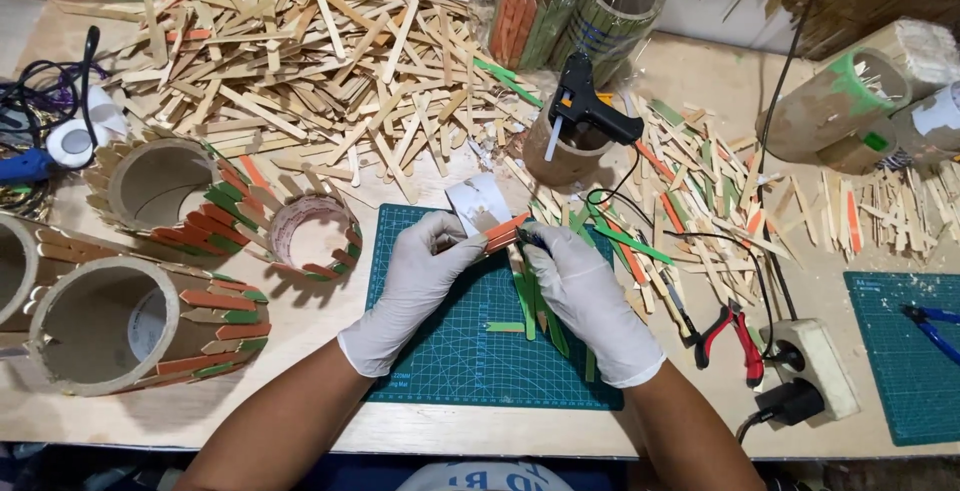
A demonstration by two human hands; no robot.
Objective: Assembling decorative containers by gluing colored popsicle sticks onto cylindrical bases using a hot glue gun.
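Both gloved hands meet over the green mat (450,351). The left hand (425,276) and right hand (580,286) pinch an orange stick (505,231) between their fingertips, one hand closed on each side. Green sticks (527,301) lie just under the right hand.

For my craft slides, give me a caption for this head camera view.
Gloved left hand and right hand hold orange craft sticks over a green cutting mat.
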